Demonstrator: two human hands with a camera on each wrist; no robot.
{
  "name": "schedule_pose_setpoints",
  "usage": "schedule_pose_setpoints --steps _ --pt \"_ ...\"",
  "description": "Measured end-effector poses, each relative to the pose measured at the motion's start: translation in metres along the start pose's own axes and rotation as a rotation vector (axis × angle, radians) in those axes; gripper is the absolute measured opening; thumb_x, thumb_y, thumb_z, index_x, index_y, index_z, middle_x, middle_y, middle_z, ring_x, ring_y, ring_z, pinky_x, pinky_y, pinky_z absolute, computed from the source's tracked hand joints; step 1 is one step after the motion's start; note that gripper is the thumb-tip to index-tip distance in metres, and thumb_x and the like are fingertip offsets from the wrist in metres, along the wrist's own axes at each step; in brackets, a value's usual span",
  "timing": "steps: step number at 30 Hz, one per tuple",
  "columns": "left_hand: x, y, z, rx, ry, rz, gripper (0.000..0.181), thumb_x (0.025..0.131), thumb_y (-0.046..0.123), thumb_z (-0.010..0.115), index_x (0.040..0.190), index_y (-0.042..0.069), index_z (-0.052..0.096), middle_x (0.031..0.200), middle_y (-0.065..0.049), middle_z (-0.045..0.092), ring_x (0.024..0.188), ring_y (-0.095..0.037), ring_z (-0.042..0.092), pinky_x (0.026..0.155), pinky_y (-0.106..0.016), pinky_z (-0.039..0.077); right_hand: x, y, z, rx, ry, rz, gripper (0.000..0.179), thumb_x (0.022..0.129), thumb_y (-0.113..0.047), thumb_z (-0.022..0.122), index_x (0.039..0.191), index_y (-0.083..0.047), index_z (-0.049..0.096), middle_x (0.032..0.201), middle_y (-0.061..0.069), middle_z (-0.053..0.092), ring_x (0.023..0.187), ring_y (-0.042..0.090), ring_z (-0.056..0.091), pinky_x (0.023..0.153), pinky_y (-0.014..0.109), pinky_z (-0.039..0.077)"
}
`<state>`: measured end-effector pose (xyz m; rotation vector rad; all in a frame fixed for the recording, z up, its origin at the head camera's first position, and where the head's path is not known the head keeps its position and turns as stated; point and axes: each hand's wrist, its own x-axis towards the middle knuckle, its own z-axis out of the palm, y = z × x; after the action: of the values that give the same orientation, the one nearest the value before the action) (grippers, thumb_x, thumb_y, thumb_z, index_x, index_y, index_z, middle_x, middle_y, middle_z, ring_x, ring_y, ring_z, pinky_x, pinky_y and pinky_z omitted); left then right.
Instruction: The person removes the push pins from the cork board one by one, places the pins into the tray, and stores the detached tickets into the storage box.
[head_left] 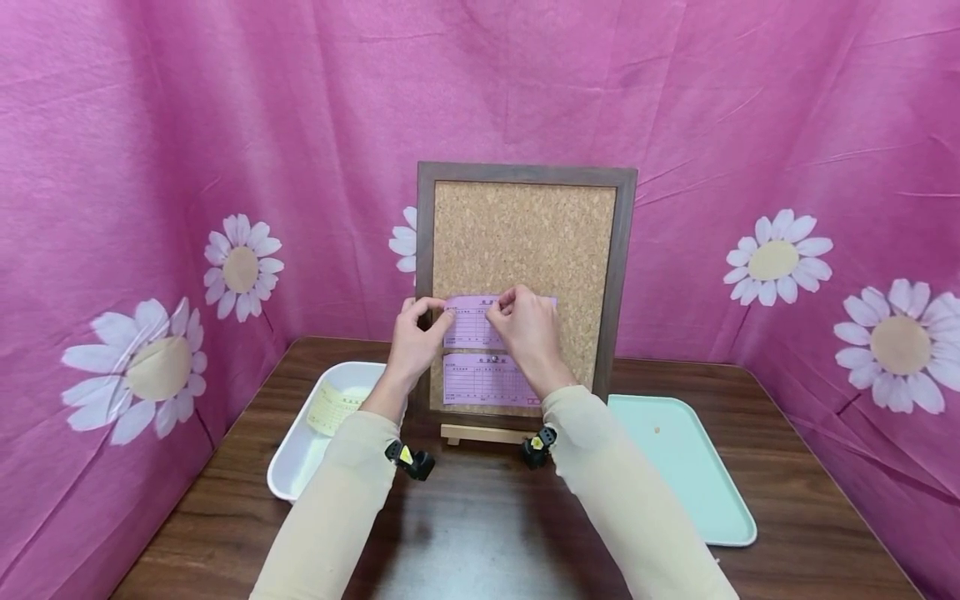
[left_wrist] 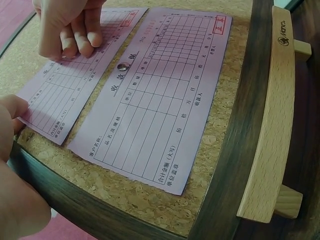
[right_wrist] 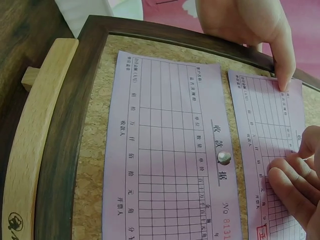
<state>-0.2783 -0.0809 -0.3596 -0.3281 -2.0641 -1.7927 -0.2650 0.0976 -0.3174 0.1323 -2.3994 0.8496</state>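
A framed corkboard (head_left: 525, 242) stands upright on a light wooden easel (head_left: 487, 434). Along its lower part lie two pink receipt slips with ruled tables. A silver thumbtack (left_wrist: 123, 66) sits in the title line of the lower slip (left_wrist: 150, 110). My left hand (head_left: 420, 342) reaches over the frame's left side and pinches the upper slip (right_wrist: 265, 120) at its top left corner. At that slip's top middle, my right hand (head_left: 528, 333) has curled fingers, thumb and forefinger brought together against the paper. The small thing between those fingertips is hidden.
On the wooden table (head_left: 465, 533), a white tray (head_left: 281, 471) with a pale yellow slip (head_left: 330, 408) stands left of the board. A mint green tray (head_left: 697, 475) lies to the right, with one tiny object (head_left: 657, 430) in it. A pink flowered curtain (head_left: 337, 125) hangs behind.
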Motion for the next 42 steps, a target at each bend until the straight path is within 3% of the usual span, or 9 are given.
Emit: schedule_pose_setpoints --steps 11,28,32,37,42 --pt "0.0 -0.001 0.002 -0.007 0.003 0.002 0.016 0.098 0.005 0.073 0.112 -0.002 0.076 0.113 -0.011 0.055 0.102 -0.018 0.047 0.091 -0.032 0.038 0.004 0.002 -0.001 0.01 -0.009 0.031 0.014 0.086 -0.016 0.07 0.091 -0.006 0.078 0.084 0.01 0.082 0.081 0.032 0.078 0.088 0.048 0.059" --pt "0.001 -0.002 0.002 0.0 0.006 0.0 0.016 0.097 0.004 0.073 0.111 -0.002 0.076 0.113 -0.013 0.056 0.102 -0.019 0.049 0.091 -0.031 0.039 0.002 0.005 -0.002 0.113 -0.026 0.088 0.015 0.085 -0.016 0.071 0.094 -0.005 0.077 0.085 0.011 0.082 0.076 0.027 0.076 0.077 0.041 0.061" --pt "0.001 0.0 0.002 -0.003 0.008 -0.007 0.017 0.098 0.005 0.072 0.112 -0.002 0.076 0.114 -0.012 0.055 0.103 -0.019 0.048 0.092 -0.031 0.038 0.002 0.006 -0.003 0.131 -0.023 0.077 0.014 0.085 -0.015 0.072 0.094 -0.005 0.077 0.085 0.012 0.081 0.076 0.028 0.075 0.077 0.041 0.06" --pt "0.001 0.0 0.001 -0.008 0.007 -0.024 0.018 0.099 0.007 0.072 0.114 -0.002 0.076 0.116 -0.012 0.054 0.104 -0.021 0.048 0.092 -0.032 0.038 -0.001 0.009 -0.004 0.161 -0.015 0.05 0.014 0.086 -0.014 0.072 0.094 -0.004 0.077 0.084 0.013 0.08 0.079 0.03 0.072 0.087 0.043 0.055" --pt "0.001 0.0 0.0 0.003 -0.002 -0.037 0.017 0.098 0.006 0.072 0.113 -0.002 0.076 0.115 -0.011 0.055 0.105 -0.02 0.048 0.094 -0.032 0.038 -0.002 0.012 -0.004 0.181 -0.001 0.026 0.013 0.086 -0.013 0.071 0.093 -0.004 0.076 0.083 0.013 0.079 0.075 0.028 0.073 0.078 0.038 0.057"
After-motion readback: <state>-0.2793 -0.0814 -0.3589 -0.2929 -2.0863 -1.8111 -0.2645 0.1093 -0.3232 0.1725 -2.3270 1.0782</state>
